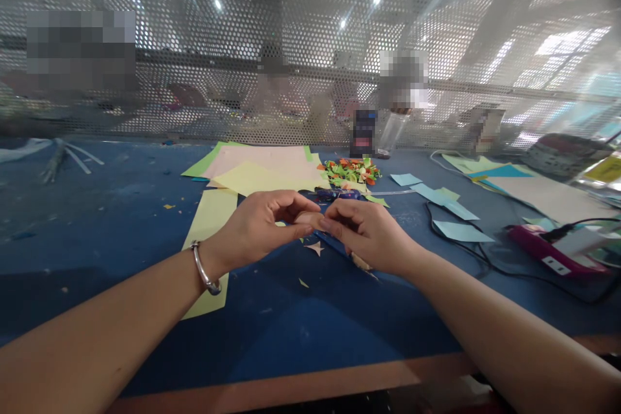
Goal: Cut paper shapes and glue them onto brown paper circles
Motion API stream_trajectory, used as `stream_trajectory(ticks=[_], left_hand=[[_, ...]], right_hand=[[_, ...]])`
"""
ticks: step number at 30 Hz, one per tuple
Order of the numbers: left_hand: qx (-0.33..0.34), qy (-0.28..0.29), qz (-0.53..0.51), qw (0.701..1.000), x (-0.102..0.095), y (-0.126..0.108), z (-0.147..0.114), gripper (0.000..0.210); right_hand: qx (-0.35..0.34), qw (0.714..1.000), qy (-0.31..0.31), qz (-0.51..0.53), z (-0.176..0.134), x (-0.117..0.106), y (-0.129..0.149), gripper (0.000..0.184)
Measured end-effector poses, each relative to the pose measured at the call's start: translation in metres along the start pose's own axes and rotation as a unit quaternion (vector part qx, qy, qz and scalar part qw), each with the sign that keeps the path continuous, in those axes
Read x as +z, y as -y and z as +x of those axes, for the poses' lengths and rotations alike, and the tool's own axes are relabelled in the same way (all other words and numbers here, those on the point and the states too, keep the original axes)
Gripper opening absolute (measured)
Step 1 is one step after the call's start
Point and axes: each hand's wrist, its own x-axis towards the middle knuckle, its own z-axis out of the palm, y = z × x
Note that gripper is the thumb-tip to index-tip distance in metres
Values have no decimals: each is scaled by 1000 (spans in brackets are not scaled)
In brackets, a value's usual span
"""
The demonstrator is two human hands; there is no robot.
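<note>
My left hand [264,223], with a silver bangle at the wrist, pinches one end of a small piece of pale pink paper [310,220]. The fingers of my right hand [366,229] are closed on its other end, so the two hands nearly meet above the blue table [301,343]. Just behind the fingertips lies a dark blue patterned tool [339,194], perhaps a glue gun, with a clear stick [398,192] beside it. Below the hands sits a pink star-shaped paper scrap [315,248]. A pointed item partly under my right hand cannot be made out.
Yellow paper [206,278] lies under my left wrist, and pale pink sheets [266,162] are stacked behind. A pile of green and orange paper pieces [352,171] sits further back. Light blue slips [446,200], a black cable [490,265] and a magenta power strip [548,252] are right.
</note>
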Motion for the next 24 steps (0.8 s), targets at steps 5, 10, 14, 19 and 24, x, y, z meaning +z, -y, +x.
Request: stream_trajectory(ticks=[5, 10, 14, 19, 24], left_hand=[[-18, 3, -33, 999, 1, 0, 0, 35], [-30, 5, -69, 997, 2, -2, 1, 34], [-36, -3, -86, 996, 4, -4, 2, 36], [-23, -16, -81, 996, 6, -4, 2, 38], [10, -40, -78, 996, 10, -6, 2, 37]], right_hand=[[8, 1000, 1, 7, 0, 0, 0, 28], [4, 1000, -1, 12, 0, 0, 0, 28], [4, 1000, 0, 18, 1, 0, -1, 27], [10, 1000, 6, 26, 0, 2, 1, 23], [8, 999, 4, 37, -1, 2, 2, 22]])
